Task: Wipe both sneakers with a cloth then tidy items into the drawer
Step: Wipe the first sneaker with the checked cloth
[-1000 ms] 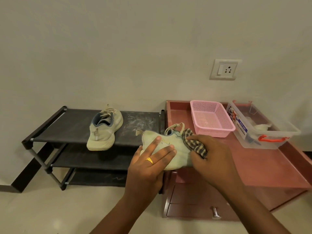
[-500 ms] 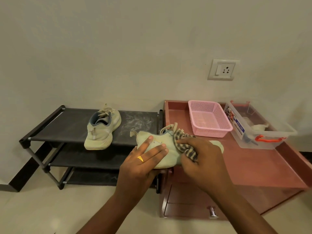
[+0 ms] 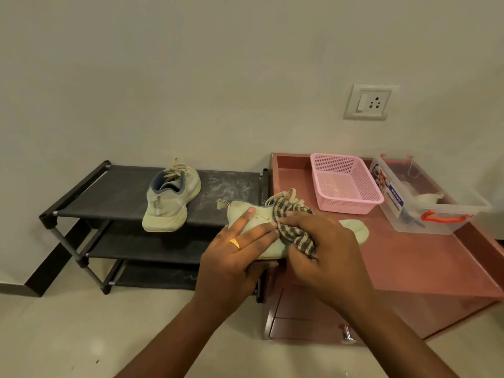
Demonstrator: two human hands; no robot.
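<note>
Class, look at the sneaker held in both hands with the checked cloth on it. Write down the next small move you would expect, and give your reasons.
Probably slide the checked cloth toward the toe. The right hand presses it on the middle of the sneaker near the laces, the left hand steadies the heel end, and the toe lies bare beyond the right hand.

The held sneaker point(image 3: 260, 218) is pale green, the cloth point(image 3: 296, 236) dark-and-tan checked, the basket point(image 3: 346, 205) pink.

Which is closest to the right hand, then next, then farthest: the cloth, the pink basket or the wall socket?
1. Cloth, held in the right hand.
2. Pink basket, just behind.
3. Wall socket, high up.
</note>
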